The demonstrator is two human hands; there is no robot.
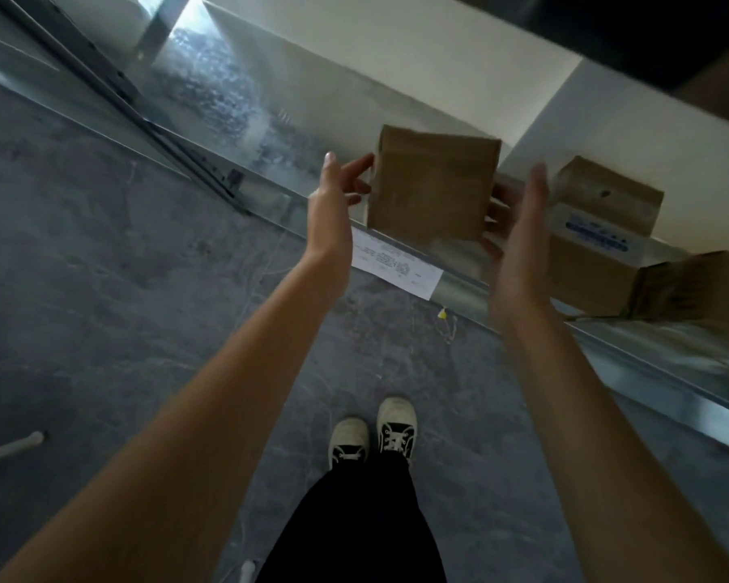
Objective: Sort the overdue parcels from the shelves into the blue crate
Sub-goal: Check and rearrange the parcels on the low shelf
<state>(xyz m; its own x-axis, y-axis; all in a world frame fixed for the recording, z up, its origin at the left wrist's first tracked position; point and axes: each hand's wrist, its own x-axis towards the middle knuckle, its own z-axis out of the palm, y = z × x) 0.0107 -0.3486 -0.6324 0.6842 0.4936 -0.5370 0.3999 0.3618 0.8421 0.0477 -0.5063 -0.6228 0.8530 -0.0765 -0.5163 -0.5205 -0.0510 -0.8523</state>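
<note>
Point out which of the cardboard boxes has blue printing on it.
The box with blue print on the shelf, right of the plain box held between both hands. The held one and the far-right box show only brown.

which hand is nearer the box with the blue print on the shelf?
Right. The right hand holds the plain box's right side, just beside the blue-printed box. The left hand is on the plain box's far side.

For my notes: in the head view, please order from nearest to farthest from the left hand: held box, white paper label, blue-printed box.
1. Held box, touching the left hand.
2. White paper label, just below, on the shelf edge.
3. Blue-printed box, far right, beyond the right hand.
</note>
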